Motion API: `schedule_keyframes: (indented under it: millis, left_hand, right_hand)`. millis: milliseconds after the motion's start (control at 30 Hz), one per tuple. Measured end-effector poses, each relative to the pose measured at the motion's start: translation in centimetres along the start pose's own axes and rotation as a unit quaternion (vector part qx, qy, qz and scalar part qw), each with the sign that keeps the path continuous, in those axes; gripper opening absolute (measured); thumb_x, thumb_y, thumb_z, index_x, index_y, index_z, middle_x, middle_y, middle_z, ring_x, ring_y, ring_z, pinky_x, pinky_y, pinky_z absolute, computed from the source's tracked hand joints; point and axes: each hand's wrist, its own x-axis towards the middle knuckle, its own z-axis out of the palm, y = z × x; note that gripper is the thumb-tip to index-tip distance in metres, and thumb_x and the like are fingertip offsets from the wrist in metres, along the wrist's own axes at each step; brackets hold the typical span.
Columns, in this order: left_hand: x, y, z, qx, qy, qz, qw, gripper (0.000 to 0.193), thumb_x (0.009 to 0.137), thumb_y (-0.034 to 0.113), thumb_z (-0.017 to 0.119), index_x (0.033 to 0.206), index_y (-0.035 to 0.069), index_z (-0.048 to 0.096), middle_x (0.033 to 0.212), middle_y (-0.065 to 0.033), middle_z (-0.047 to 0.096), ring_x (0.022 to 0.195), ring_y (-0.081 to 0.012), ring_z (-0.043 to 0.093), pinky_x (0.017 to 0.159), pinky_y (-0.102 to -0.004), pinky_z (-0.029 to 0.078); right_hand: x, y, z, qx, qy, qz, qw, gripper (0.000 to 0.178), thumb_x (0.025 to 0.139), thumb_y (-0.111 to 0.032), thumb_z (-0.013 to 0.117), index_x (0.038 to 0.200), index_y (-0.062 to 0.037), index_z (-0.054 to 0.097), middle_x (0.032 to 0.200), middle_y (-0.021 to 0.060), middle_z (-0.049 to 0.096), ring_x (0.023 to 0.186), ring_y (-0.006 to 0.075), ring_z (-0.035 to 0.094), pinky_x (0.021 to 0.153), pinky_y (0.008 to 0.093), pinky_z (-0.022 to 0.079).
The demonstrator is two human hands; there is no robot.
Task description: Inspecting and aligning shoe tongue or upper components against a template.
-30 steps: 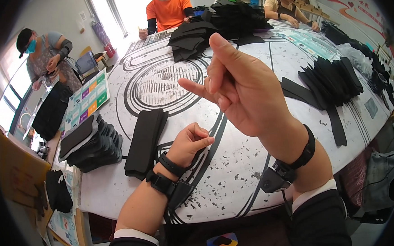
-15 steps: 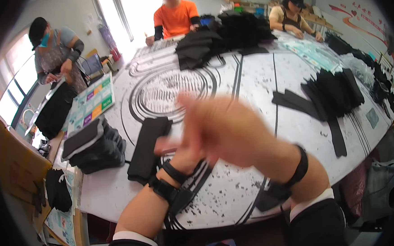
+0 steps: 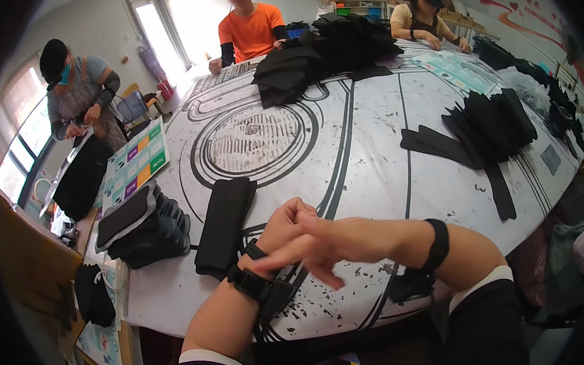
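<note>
Right hand [image 3: 312,243], fingers spread loosely, crosses the left hand [image 3: 282,224], whose fingers curl in; whether they touch, I cannot tell. Beneath them stretches a white surface [image 3: 378,144] with thick black lines and dark worn flecks. At its far side, near a heap of black pieces [image 3: 337,49], is a person in orange [image 3: 251,32]. A flat black stack [image 3: 225,223] lies just left of the left hand, a grey-and-black stack [image 3: 149,225] beyond.

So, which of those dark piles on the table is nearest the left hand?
The neat black stack beside the left hand; the grey-edged pile, the fanned pile and the far heap lie farther off.
</note>
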Motion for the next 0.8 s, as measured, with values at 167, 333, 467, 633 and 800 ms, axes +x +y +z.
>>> schedule_keyframes:
  millis: [167, 333, 467, 633, 800]
  left_hand:
    - [0.7, -0.9, -1.3, 0.022, -0.016, -0.006, 1.0, 0.02, 0.079, 0.0, 0.064, 0.074, 0.007, 0.046, 0.079, -0.0022, 0.054, 0.069, -0.0071, 0.049, 0.063, -0.02, 0.042]
    - [-0.1, -0.5, -0.7, 0.007, 0.013, -0.014, 1.0, 0.024, 0.075, -0.011, 0.062, 0.072, 0.007, 0.046, 0.079, -0.0032, 0.052, 0.07, -0.0096, 0.051, 0.066, -0.021, 0.043]
    - [0.1, -0.7, -0.6, 0.001, 0.013, -0.022, 1.0, 0.024, 0.075, -0.01, 0.063, 0.071, 0.007, 0.047, 0.078, -0.003, 0.053, 0.069, -0.0095, 0.051, 0.065, -0.0217, 0.044]
    - [-0.1, -0.5, -0.6, 0.009, 0.012, -0.01, 1.0, 0.019, 0.077, -0.005, 0.063, 0.075, 0.006, 0.048, 0.079, -0.0033, 0.054, 0.072, -0.0101, 0.053, 0.069, -0.0217, 0.045]
    - [0.0, 0.1, -0.7, 0.042, 0.001, -0.041, 0.998, 0.01, 0.082, 0.004, 0.061, 0.087, 0.003, 0.053, 0.085, -0.0034, 0.058, 0.08, -0.0109, 0.057, 0.074, -0.0221, 0.045]
  right_hand:
    - [-4.0, 1.9, -3.1, 0.149, 0.107, -0.215, 0.959, 0.051, 0.093, -0.042, 0.036, 0.115, -0.0005, 0.054, 0.121, 0.0216, 0.047, 0.092, 0.0236, 0.057, 0.081, 0.0412, 0.049]
    - [-9.3, 4.0, -7.6, 0.227, 0.161, -0.377, 0.884, 0.012, 0.084, -0.006, 0.054, 0.073, -0.0046, 0.048, 0.141, 0.0228, 0.025, 0.126, 0.0395, 0.033, 0.092, 0.0559, 0.042]
    - [-10.1, 5.2, -9.5, 0.244, 0.235, -0.36, 0.869, 0.011, 0.084, -0.006, 0.054, 0.073, -0.0061, 0.05, 0.141, 0.0201, 0.026, 0.127, 0.0381, 0.033, 0.094, 0.0534, 0.042]
    - [-7.6, 6.8, -8.8, 0.227, 0.278, -0.189, 0.914, 0.011, 0.083, -0.008, 0.057, 0.073, -0.0076, 0.051, 0.137, 0.0166, 0.034, 0.12, 0.0308, 0.044, 0.091, 0.0461, 0.046]
    - [-6.0, 7.9, -8.1, 0.137, 0.324, -0.071, 0.933, 0.007, 0.086, -0.01, 0.057, 0.082, -0.005, 0.053, 0.11, 0.0145, 0.055, 0.093, 0.0177, 0.058, 0.085, 0.0303, 0.047]
